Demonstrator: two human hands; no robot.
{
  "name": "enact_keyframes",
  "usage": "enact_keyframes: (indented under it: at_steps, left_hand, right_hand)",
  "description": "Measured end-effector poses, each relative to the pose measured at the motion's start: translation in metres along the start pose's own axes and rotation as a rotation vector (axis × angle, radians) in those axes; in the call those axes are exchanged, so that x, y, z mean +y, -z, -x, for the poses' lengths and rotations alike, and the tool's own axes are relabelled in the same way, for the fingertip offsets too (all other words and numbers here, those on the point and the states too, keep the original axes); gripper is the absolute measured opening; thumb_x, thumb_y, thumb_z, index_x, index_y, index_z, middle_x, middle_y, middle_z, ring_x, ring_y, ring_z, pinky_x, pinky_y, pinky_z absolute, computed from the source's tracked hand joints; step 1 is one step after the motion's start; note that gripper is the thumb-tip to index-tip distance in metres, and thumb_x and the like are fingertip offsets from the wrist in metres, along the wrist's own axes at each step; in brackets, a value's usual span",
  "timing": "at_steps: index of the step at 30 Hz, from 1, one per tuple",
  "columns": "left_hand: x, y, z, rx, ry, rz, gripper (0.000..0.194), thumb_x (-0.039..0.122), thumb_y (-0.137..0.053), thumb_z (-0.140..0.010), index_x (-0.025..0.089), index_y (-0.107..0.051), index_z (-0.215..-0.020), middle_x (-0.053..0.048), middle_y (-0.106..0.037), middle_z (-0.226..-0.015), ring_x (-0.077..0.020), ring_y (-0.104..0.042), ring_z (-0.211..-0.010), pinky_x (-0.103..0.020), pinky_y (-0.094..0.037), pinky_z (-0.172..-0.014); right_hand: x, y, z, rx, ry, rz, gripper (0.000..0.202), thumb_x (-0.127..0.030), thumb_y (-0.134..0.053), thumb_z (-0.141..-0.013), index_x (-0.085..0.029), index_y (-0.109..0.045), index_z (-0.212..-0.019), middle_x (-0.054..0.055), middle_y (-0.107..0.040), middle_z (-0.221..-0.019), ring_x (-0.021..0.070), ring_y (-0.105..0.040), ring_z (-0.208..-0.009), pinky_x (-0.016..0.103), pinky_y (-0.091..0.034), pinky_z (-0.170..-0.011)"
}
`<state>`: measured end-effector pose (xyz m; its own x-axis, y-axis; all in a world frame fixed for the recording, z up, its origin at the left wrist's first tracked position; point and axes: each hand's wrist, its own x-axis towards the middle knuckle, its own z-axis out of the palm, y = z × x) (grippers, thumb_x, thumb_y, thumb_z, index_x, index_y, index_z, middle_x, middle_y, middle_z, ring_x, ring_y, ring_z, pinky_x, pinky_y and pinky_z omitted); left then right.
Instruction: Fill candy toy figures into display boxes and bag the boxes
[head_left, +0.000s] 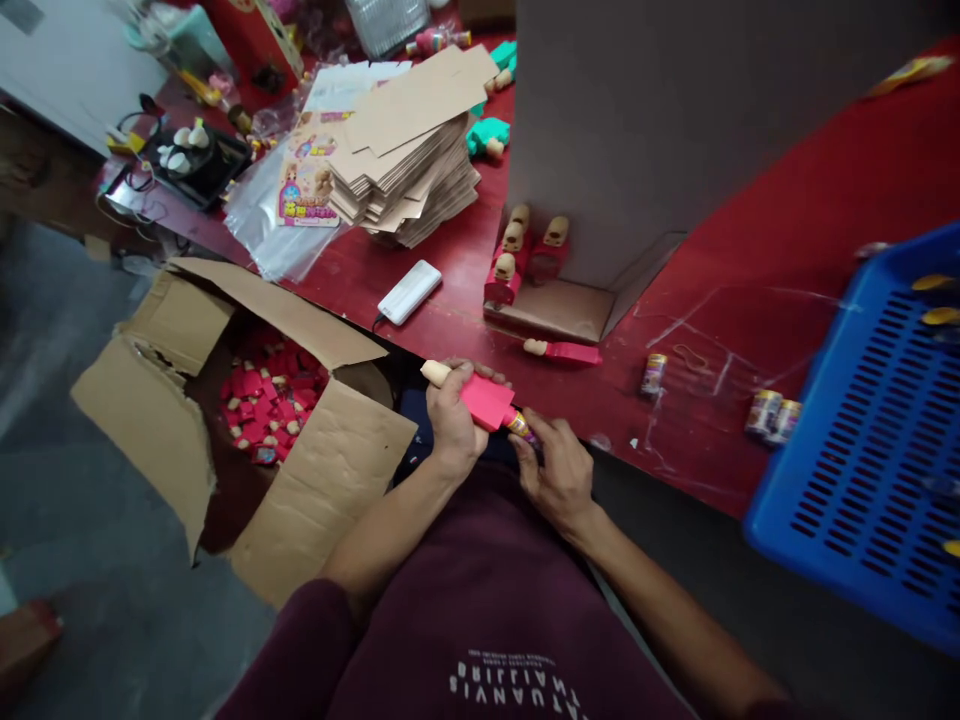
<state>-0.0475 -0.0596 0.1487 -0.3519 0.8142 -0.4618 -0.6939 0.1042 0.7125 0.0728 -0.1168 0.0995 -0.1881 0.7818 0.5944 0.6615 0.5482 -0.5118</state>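
My left hand (456, 415) is closed around a pink plastic toy piece (487, 402) with a cream-coloured, rounded head (435, 373) at its far end. At the other end of the toy, my right hand (556, 462) pinches a small cylinder with a yellow and purple printed wrapper (522, 426). The cylinder meets the pink piece; how far it goes in, I cannot tell. A similar pink toy (571, 353) lies on the red table just beyond my hands. To its right stands another small printed cylinder (654, 374).
An open carton (322, 500) full of pink pieces (274, 400) sits at left. Stacked cardboard sheets (420, 130), a white power bank (409, 292) and a brown box (570, 310) with several pink toys are on the red table (697, 420). A blue basket (825, 500) borders the right.
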Motion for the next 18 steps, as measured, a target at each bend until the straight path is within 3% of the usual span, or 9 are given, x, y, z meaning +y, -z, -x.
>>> enact_keyframes:
  at_steps: [3,5,8,10,12,14,16,18]
  left_hand:
    - [0.002,0.008,-0.004,0.006,0.016,-0.012,0.02,0.022,-0.065,-0.064,0.018,-0.05,-0.078,0.004,-0.06,-0.061,-0.0137,-0.062,-0.057,-0.034,-0.052,-0.073]
    - [0.003,0.012,-0.006,0.023,0.015,-0.003,0.02,0.022,-0.064,-0.064,0.018,-0.05,-0.077,0.004,-0.06,-0.06,-0.014,-0.062,-0.057,-0.034,-0.052,-0.072]
    - [0.005,0.017,-0.009,0.014,0.03,-0.004,0.02,0.022,-0.065,-0.064,0.018,-0.05,-0.076,0.004,-0.06,-0.058,-0.0147,-0.062,-0.056,-0.033,-0.052,-0.07]
    - [0.006,0.017,-0.011,-0.025,0.049,-0.019,0.02,0.022,-0.066,-0.063,0.018,-0.051,-0.075,0.004,-0.06,-0.058,-0.0146,-0.062,-0.056,-0.032,-0.052,-0.069]
    - [0.006,0.016,-0.013,-0.058,0.065,-0.034,0.022,0.023,-0.067,-0.063,0.018,-0.051,-0.076,0.003,-0.061,-0.06,-0.015,-0.063,-0.058,-0.032,-0.053,-0.069]
    - [0.005,0.013,-0.016,-0.056,0.074,-0.046,0.022,0.023,-0.067,-0.063,0.019,-0.051,-0.077,0.003,-0.061,-0.06,-0.0166,-0.065,-0.061,-0.032,-0.053,-0.069]
    - [0.003,0.01,-0.019,-0.027,0.085,-0.054,0.022,0.023,-0.066,-0.062,0.018,-0.051,-0.078,0.003,-0.06,-0.06,-0.0185,-0.067,-0.065,-0.033,-0.053,-0.07]
    - [0.001,0.008,-0.022,-0.006,0.096,-0.069,0.021,0.022,-0.065,-0.062,0.018,-0.051,-0.077,0.002,-0.06,-0.06,-0.0194,-0.068,-0.067,-0.033,-0.053,-0.071]
  right_hand:
    - [0.0,-0.004,-0.003,-0.077,0.011,-0.071,0.033,-0.017,-0.057,-0.092,-0.016,-0.053,-0.125,0.011,-0.067,-0.092,0.0194,-0.063,-0.077,0.032,-0.056,-0.069]
    - [-0.002,-0.004,-0.007,-0.145,-0.09,-0.202,0.025,-0.021,-0.056,-0.092,-0.016,-0.058,-0.117,0.011,-0.068,-0.091,0.0191,-0.063,-0.076,0.031,-0.055,-0.068]
    - [-0.003,-0.001,-0.015,-0.317,-0.504,-0.556,0.025,-0.037,-0.053,-0.093,-0.016,-0.064,-0.101,0.006,-0.064,-0.075,0.0151,-0.057,-0.061,0.027,-0.049,-0.053]
    - [-0.003,0.002,-0.021,-0.53,-0.859,-0.9,0.038,-0.05,-0.048,-0.093,-0.016,-0.065,-0.092,0.0,-0.054,-0.06,0.009,-0.039,-0.042,0.022,-0.035,-0.038]
    - [-0.002,0.003,-0.025,-0.704,-1.096,-1.164,0.049,-0.06,-0.044,-0.092,-0.016,-0.064,-0.087,-0.004,-0.045,-0.052,0.0059,-0.021,-0.036,0.021,-0.022,-0.031]
    - [-0.001,0.003,-0.025,-0.644,-1.111,-1.134,0.051,-0.064,-0.048,-0.088,-0.016,-0.064,-0.087,-0.002,-0.05,-0.056,0.0066,-0.026,-0.037,0.021,-0.026,-0.032]
    - [-0.002,0.001,-0.022,-0.403,-0.958,-0.87,0.047,-0.064,-0.061,-0.079,-0.018,-0.065,-0.09,0.004,-0.06,-0.068,0.0111,-0.044,-0.048,0.024,-0.039,-0.04]
    - [-0.005,0.0,-0.019,-0.221,-0.831,-0.668,0.045,-0.059,-0.072,-0.071,-0.019,-0.065,-0.091,0.007,-0.064,-0.078,0.015,-0.053,-0.061,0.026,-0.046,-0.049]
